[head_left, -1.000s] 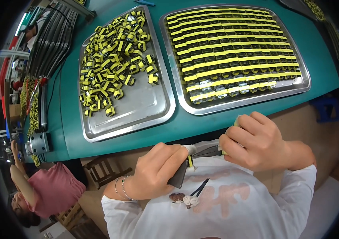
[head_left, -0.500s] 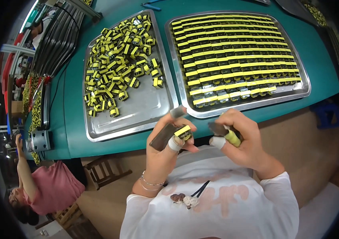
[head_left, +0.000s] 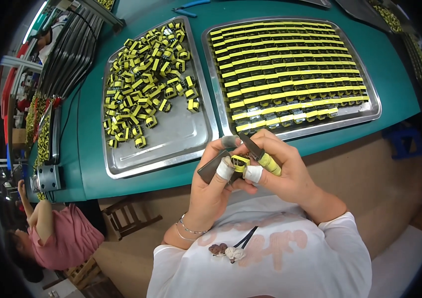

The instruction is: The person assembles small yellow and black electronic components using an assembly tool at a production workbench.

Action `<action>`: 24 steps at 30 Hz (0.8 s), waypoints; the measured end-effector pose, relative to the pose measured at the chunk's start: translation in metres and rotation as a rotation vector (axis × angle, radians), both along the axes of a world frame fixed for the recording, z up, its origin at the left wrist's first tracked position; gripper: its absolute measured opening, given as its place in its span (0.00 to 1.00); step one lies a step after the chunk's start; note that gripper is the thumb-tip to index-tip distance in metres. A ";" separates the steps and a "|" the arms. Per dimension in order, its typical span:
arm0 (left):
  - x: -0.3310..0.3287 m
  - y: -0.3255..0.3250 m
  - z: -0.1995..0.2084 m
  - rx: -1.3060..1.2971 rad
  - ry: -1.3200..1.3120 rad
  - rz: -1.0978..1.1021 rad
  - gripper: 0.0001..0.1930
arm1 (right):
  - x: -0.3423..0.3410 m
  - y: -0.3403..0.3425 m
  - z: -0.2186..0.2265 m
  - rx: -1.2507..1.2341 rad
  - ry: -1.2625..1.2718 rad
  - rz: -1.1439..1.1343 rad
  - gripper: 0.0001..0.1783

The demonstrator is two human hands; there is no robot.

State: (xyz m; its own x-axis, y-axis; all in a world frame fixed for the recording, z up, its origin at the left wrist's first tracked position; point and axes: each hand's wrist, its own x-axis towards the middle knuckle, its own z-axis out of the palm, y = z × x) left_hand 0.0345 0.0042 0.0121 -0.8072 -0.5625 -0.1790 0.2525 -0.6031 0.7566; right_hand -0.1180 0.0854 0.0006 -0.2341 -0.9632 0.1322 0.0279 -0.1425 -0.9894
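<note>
In front of my chest, my left hand (head_left: 206,201) is closed on a small yellow-taped transformer (head_left: 240,163) and a dark flat rectangular piece (head_left: 210,171). My right hand (head_left: 290,174) grips a short knife (head_left: 269,163), its handle wrapped in yellow-green and its dark blade pointing up and left. The blade lies just over the transformer; whether its edge touches is hidden by fingers. White tape covers both thumbs, and a grey wrap a left finger. Beyond my hands, loose transformers (head_left: 144,82) lie jumbled in the left metal tray (head_left: 171,141).
Rows of transformers (head_left: 290,64) fill the right metal tray (head_left: 377,111). Blue-handled pliers (head_left: 191,6) lie at the green table's (head_left: 84,159) far side. A metal block (head_left: 48,178) stands at its left end, near a person in pink (head_left: 67,233). A blue stool (head_left: 403,144) stands right.
My right hand has moved left with the knife, bringing it up to the transformer. The left hand has shifted slightly right. The person in pink has lowered their head and moved an arm.
</note>
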 end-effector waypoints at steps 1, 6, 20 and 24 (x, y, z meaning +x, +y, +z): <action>0.000 0.001 -0.001 -0.012 0.005 0.010 0.22 | 0.000 0.000 0.001 -0.001 0.001 0.000 0.15; -0.001 0.003 -0.002 -0.064 -0.001 0.050 0.21 | 0.003 0.000 -0.002 -0.023 0.001 -0.011 0.13; 0.006 -0.002 -0.007 -0.475 -0.110 0.315 0.26 | 0.015 -0.002 0.002 -0.047 -0.225 -0.028 0.16; 0.006 -0.015 -0.009 -0.013 0.289 0.406 0.32 | 0.016 0.000 0.002 0.005 -0.410 -0.026 0.19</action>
